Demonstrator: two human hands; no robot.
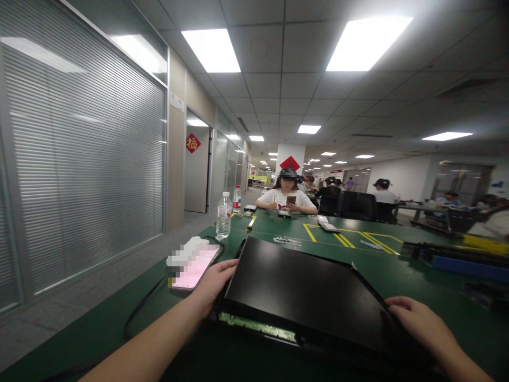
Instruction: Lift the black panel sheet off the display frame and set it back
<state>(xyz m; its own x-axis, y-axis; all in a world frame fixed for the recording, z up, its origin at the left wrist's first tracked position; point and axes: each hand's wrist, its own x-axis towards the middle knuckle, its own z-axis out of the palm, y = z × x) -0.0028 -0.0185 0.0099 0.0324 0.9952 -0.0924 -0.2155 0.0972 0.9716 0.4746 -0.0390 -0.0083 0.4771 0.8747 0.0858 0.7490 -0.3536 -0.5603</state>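
A flat black rectangular case point(302, 289) lies on the green table point(382, 260) right in front of me, with a strip of green circuit board point(258, 326) showing at its near edge. My left hand point(214, 281) grips the case's left edge, fingers curled round it. My right hand point(417, 321) clasps the near right corner, fingers bent over the lid.
A phone with a pink screen point(194, 270) and a black cable point(143, 302) lie left of the case. Two water bottles point(223, 215) stand further back. Yellow tape lines point(345, 239) mark the table. A seated person point(286, 199) faces me across it; others sit behind. Blue parts point(461, 262) lie right.
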